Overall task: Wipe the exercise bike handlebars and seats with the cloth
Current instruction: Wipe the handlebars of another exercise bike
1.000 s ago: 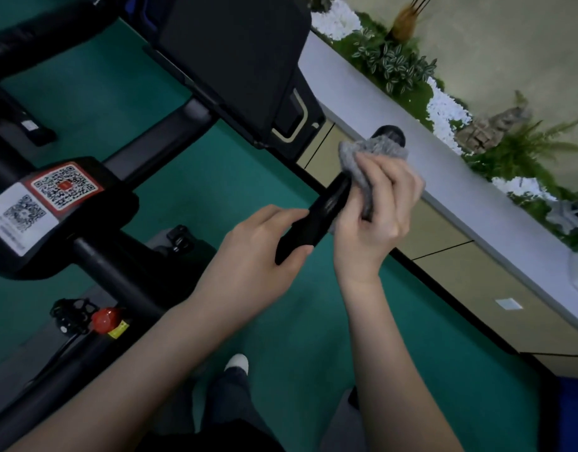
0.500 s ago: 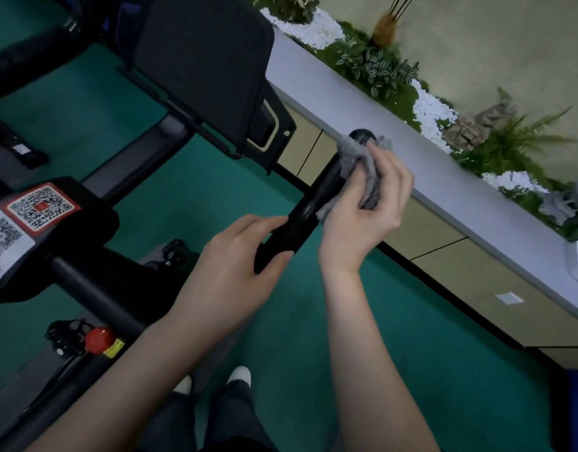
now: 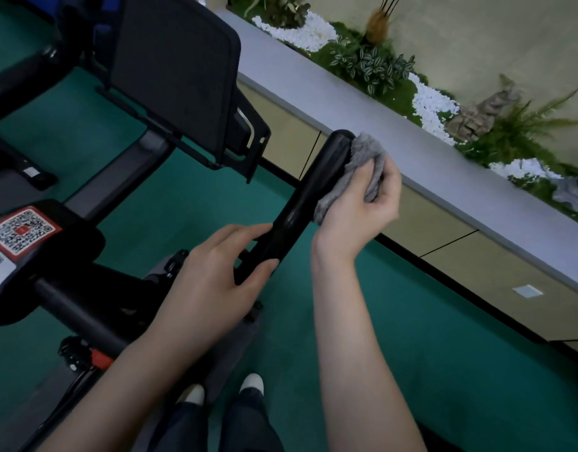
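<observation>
QR sticker (image 3: 20,231) — bike housing (image 3: 82,252), text illegible (blurred)

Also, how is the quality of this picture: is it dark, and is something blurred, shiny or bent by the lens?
Head view: dim overall, with a green-blue cast and no hard shadows; a faint glare streak lies on the black handlebar; the grey cloth and the right hand look fairly sharp, without clear motion blur; the long ledge runs slanted, perhaps slightly bowed by the wide lens.

One head-worn wide-angle view, steeply downward and forward, close above the handlebar (image 3: 300,203).
</observation>
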Tool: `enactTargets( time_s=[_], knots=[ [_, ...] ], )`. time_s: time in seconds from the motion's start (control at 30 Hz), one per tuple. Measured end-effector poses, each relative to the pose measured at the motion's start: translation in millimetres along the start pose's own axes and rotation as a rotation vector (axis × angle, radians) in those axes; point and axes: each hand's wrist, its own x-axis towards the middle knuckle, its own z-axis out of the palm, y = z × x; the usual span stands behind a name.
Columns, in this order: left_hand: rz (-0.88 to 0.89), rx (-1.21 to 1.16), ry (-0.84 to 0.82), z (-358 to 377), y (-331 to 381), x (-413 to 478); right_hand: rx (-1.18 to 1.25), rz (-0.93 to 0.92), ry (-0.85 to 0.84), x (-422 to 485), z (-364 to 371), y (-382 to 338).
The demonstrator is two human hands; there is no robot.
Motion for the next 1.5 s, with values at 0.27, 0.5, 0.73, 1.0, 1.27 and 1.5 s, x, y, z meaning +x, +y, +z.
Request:
enactTargets(
  time_s=[0.27,0.5,0.73,1.0,1.27,1.5],
  knots=[
    [0.009,0.018,-0.006,1,1,0,0.042,0.263,-0.148,-50,-31,13],
    [0.0,0.016,-0.013,1,1,-1,0.087,0.352,-0.12,-35,-19,14],
    [-0.007,0.023,-0.009,1,1,-2,0.106,0.473,-0.214,-37,-27,19],
    [-0.002,0.024,-0.022,0,-1,0,0.194,0.745,-0.324,-17,-30,9],
    [0.01,0.002,-0.025,-1,-2,0,0.165,0.442,-0.436,44,1,-13],
    [0.028,-0.003,-0.024,-1,-5,1,-0.279,-0.52,-0.499,35,-8,-16]
  ],
)
